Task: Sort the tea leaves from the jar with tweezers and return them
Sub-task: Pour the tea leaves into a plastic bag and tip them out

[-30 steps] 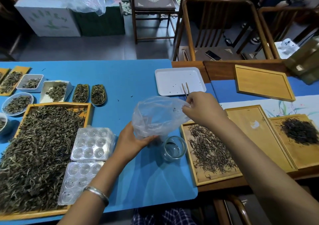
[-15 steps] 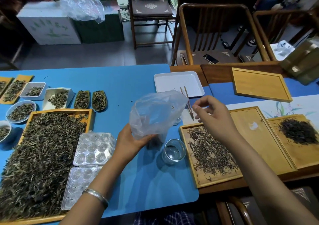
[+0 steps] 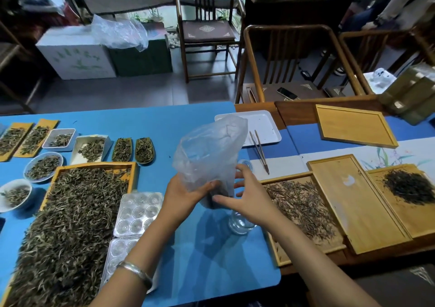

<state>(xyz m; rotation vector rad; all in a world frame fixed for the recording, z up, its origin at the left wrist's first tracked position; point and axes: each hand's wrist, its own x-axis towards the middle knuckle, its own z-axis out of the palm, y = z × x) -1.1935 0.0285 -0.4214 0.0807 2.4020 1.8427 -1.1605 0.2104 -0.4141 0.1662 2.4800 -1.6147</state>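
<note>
My left hand (image 3: 186, 195) grips a clear plastic bag (image 3: 209, 151) by its lower part, where dark tea leaves sit. My right hand (image 3: 249, 201) is beside the bag's bottom with fingers spread and relaxed, its thumb close to the bag; it holds nothing. A small glass jar (image 3: 240, 225) stands on the blue table below my right hand, partly hidden by it. The wooden tweezers (image 3: 260, 152) lie on the table beyond my hands, by the white tray (image 3: 266, 128). A wooden tray of thin tea leaves (image 3: 303, 208) lies to the right.
A large wooden tray of tea leaves (image 3: 70, 224) and two clear plastic cell trays (image 3: 138, 210) lie on the left, with several small dishes of leaves (image 3: 43, 165) behind. More wooden trays (image 3: 355, 128), one with dark leaves (image 3: 409, 186), sit right. Chairs stand beyond the table.
My right hand has let go of the tweezers, which now lie on the table, and has come down beside the bag's bottom. The bag has been lifted more upright.
</note>
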